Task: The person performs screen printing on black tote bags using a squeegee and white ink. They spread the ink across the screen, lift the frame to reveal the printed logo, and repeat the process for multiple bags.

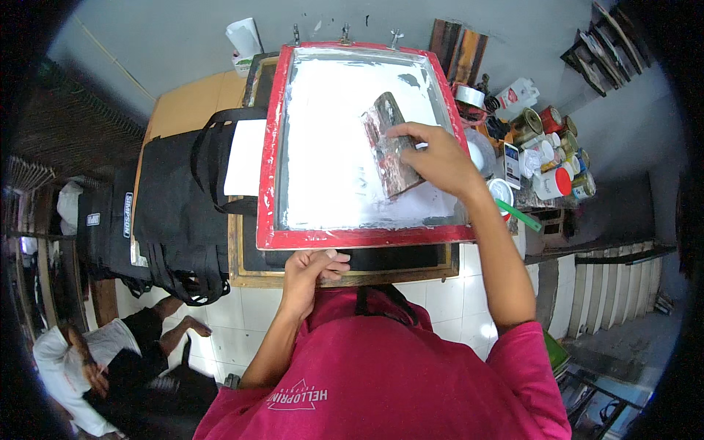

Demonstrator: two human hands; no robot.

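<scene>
A screen-printing frame (367, 238) with red edges lies before me, its mesh streaked with white ink. My right hand (433, 158) grips a worn, dark wooden squeegee (392, 172) that stands tilted over the right half of the mesh. At the front rail, left of middle, my left hand (312, 270) has its fingers curled against the frame's lower edge; the exact contact is partly hidden. Under the frame, a black fabric bag (176, 187) with handles stretches out to the left, and a white sheet (246, 158) shows beside the frame.
Metal clamps (345, 33) hold the frame's far edge. On the right stand several ink tubs and cans (554, 183), a phone (511, 163) and a green stick (519, 215). More black bags (106, 227) hang at left. A person (88, 359) sits at lower left, handling something black.
</scene>
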